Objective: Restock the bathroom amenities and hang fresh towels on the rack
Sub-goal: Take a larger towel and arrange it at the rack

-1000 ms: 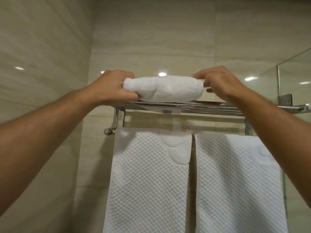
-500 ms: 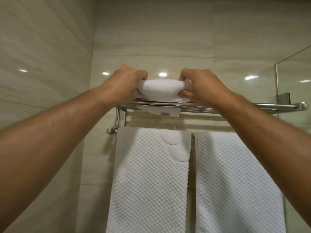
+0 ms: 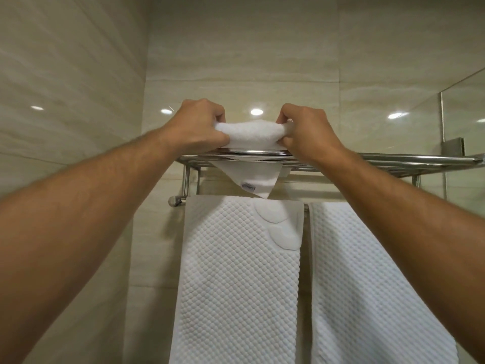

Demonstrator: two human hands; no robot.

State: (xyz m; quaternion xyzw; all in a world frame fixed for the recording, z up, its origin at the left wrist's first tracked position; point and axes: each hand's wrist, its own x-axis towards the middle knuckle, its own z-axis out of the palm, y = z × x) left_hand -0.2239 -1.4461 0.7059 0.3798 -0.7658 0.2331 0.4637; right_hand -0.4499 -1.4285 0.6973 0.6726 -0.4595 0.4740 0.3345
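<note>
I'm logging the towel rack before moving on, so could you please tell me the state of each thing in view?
left hand: grips the left end of the small towel.
right hand: grips its right end.
small towel: bunched on the top shelf, labelled corner hanging below.
top shelf: bears the small towel.
left hanging towel: draped over the lower bar, flat.
right hanging towel: draped alongside, narrow gap between.

Chrome wall rack (image 3: 393, 161), top shelf of bars above a lower rail (image 3: 176, 200), small white towel (image 3: 252, 136) bunched on the shelf's left part, a labelled corner drooping through the bars, left waffle towel (image 3: 236, 271) and right waffle towel (image 3: 362, 285) draped side by side over the rail
</note>
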